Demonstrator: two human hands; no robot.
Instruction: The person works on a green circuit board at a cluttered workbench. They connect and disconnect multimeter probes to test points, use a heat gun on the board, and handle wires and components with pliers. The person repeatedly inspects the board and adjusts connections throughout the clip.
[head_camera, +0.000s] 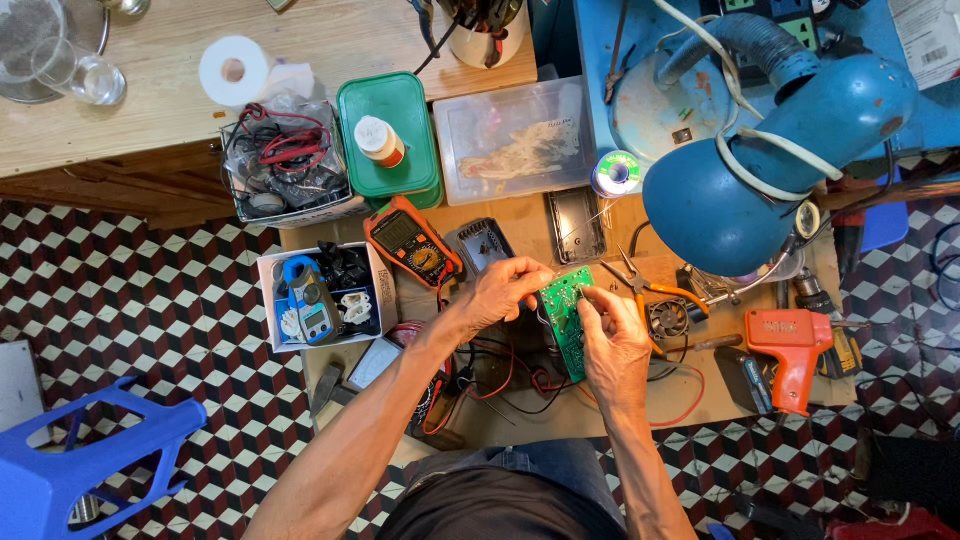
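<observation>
Green circuit board (566, 312), edges hidden by fingers (596, 300)

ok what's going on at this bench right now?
A person is seated at a cluttered workbench, holding a green circuit board up in both hands. The left hand grips its upper left edge; the right hand pinches the right edge, fingers on the board's face. Red and black wires trail under the board. Beside them lie an orange multimeter, orange-handled pliers, an orange soldering gun and a solder spool. A blue desk lamp hangs over the right side.
</observation>
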